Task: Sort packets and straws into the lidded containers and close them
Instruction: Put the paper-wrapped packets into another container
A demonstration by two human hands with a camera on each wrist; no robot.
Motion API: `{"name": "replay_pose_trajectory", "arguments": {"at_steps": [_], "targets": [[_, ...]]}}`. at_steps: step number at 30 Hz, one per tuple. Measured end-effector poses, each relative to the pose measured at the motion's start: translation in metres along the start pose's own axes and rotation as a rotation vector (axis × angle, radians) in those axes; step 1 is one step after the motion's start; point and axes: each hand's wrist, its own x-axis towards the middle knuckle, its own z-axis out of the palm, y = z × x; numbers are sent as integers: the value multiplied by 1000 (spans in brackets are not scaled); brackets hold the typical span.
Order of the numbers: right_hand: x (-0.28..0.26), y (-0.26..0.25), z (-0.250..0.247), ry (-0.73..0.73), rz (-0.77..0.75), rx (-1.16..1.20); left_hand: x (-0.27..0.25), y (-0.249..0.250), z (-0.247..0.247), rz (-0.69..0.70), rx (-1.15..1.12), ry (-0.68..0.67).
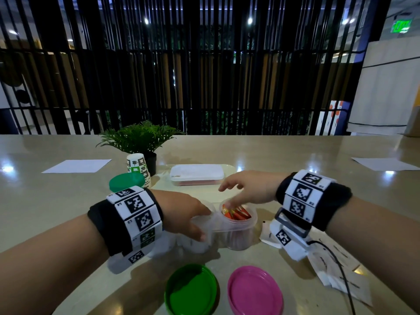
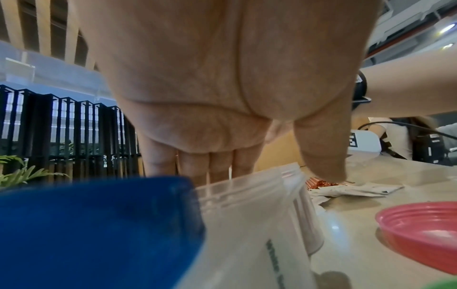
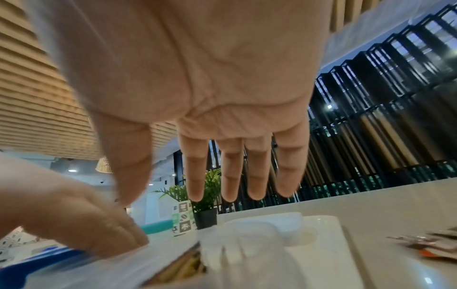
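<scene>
Sitting mid-worktop (image 1: 295,151): clear tub (image 1: 238,233) holding red packets (image 1: 236,214), uncovered. Reaching over its rim, right hand (image 1: 247,189), fingers (image 3: 257,176) spread straight, gripping nothing. Curling round a neighbouring clear tub (image 1: 200,226), left hand (image 1: 181,212). Lying nearer: green lid (image 1: 191,289), pink lid (image 1: 254,292). Lying right: white sachets (image 1: 341,276), print unreadable. Standing behind: lidded box (image 1: 196,175), patterned cups (image 1: 138,169), plant (image 1: 141,137).
</scene>
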Motion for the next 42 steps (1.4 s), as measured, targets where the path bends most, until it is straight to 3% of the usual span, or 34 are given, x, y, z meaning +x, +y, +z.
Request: {"name": "replay_pose_trajectory", "arguments": {"at_steps": [4,8,19,24,29,35,42], "targets": [[-11,16,10,-137,71,-50,1,0,2,4,45,-12],[-16,20,19,-80,66,-47,0,4,-2,25,52,-20],[-17,28,19,-88,65,-21,2,12,0,15,96,-14],[-26,36,4,-52,66,38,-2,10,-3,-5,16,47],[-37,57,-14,34,145,52,-10,19,-22,7,41,224],[-41,87,-9,-6,273,39,-7,48,-33,59,-19,386],[-39,99,6,-107,386,-72,17,115,-35,230,-49,405]]}}
